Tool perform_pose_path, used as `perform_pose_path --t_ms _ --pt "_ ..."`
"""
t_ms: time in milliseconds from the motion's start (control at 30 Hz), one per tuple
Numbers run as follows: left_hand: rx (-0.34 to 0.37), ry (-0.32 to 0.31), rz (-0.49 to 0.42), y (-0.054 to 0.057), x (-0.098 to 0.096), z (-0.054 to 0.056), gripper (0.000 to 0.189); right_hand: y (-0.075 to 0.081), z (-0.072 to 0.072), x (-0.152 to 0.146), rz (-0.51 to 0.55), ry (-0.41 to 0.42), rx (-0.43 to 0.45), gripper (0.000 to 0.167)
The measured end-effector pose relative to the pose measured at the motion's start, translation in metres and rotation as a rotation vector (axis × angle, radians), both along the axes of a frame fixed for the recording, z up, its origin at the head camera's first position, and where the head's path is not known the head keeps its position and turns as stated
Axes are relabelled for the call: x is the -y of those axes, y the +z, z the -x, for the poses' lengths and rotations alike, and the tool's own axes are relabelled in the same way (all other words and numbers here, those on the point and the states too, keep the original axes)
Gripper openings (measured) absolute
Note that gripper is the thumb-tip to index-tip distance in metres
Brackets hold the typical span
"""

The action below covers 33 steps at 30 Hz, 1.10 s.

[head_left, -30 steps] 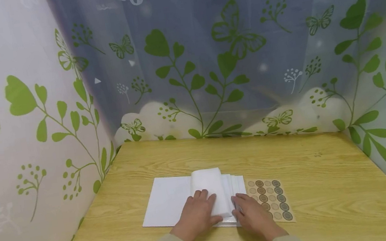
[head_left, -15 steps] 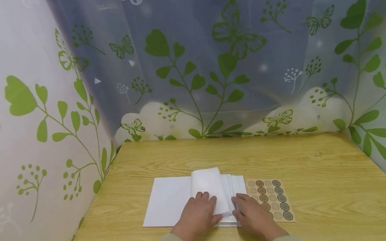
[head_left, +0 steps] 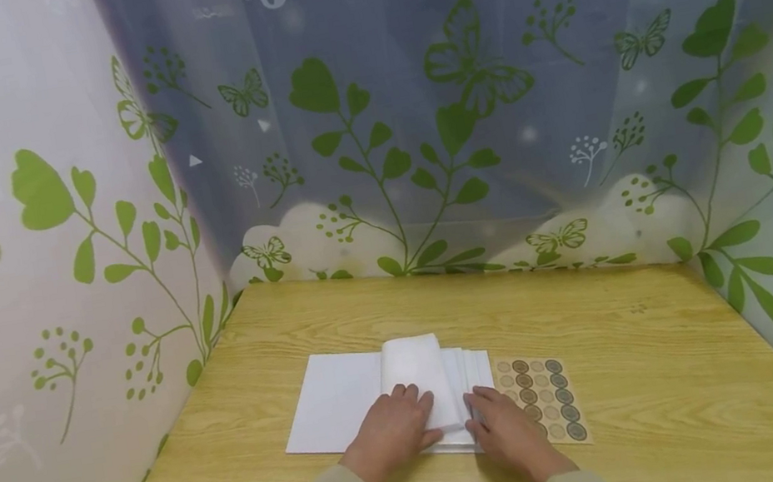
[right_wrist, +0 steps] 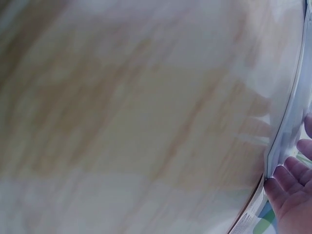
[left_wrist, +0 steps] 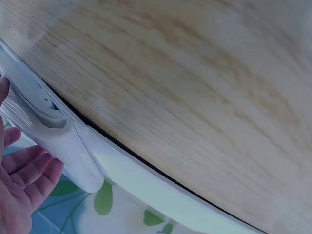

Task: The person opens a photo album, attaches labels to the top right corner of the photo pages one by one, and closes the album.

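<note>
An open notebook [head_left: 336, 401] with white pages lies on the wooden table. A thick curl of its pages [head_left: 411, 359] is bent over to the left in the middle. My left hand [head_left: 395, 425] rests on this curl, fingers fairly straight and spread. In the left wrist view the rolled pages [left_wrist: 73, 151] bulge beside the left fingers [left_wrist: 36, 173]. My right hand [head_left: 502, 425] lies at the notebook's right edge, its fingertips touching the stepped pages [head_left: 477, 370] there. The right wrist view has the relaxed right fingers [right_wrist: 287, 178] right along that edge.
A tan sheet of round stickers [head_left: 548, 401], in rows of brown and grey circles, lies just right of the notebook, partly covered by the right hand. The wooden table [head_left: 642, 369] ends at a butterfly-patterned curtain [head_left: 366, 109] behind and on both sides.
</note>
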<state>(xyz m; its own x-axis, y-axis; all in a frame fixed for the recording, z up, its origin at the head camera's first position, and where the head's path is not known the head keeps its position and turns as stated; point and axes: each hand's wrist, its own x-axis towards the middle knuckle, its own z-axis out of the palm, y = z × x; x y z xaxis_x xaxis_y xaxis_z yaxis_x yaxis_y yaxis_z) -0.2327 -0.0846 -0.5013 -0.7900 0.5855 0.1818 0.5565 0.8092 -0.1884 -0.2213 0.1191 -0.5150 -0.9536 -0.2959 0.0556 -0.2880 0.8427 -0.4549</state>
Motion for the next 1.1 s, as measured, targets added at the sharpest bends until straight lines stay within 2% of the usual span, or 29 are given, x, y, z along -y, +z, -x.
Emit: perform_pose_path --t_ms 200,367,733,933,1100 --pt "-0.034 -0.021 0.012 -0.002 0.001 0.001 0.038 0.001 -0.001 0.001 0.013 0.001 0.005 0.042" --pt "-0.013 -0.008 -0.030 -0.001 0.004 0.001 0.033 0.000 -0.001 0.001 0.013 0.000 0.017 0.043" --pt "0.065 0.007 -0.093 0.000 0.013 0.000 0.055 0.001 -0.001 0.000 0.011 0.000 0.006 0.043" --pt "0.049 -0.006 -0.128 0.000 0.019 -0.002 0.061 0.003 -0.001 -0.001 0.016 0.001 0.038 0.046" --pt "0.044 -0.026 -0.118 -0.004 0.021 -0.001 0.070 0.004 -0.001 -0.002 0.017 -0.004 0.065 0.048"
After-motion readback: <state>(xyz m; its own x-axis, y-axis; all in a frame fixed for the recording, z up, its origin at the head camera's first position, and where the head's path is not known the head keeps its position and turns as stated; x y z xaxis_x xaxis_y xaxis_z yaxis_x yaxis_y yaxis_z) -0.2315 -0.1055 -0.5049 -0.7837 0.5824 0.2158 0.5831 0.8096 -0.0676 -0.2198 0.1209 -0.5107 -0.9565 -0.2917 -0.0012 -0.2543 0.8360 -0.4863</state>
